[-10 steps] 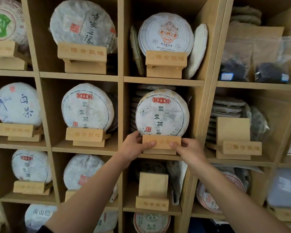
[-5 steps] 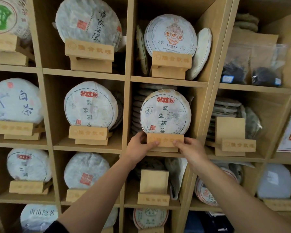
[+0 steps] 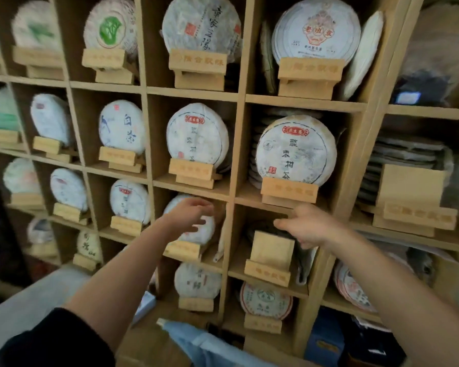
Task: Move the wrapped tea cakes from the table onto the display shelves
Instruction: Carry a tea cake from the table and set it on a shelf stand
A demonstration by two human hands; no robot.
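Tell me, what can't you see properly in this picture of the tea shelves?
- Head view, tea cake behind the left hand: its label is hidden by the hand and blurred.
- Head view, stacked cakes on the right: the empty wooden stand covers their lower part.
- Right hand: motion blur smears its fingers.
- The table: out of view.

Tea shop, wooden display shelves (image 3: 239,144) in cubbies, wrapped tea cakes (image 3: 296,151) upright on branded wooden stands (image 3: 289,192)
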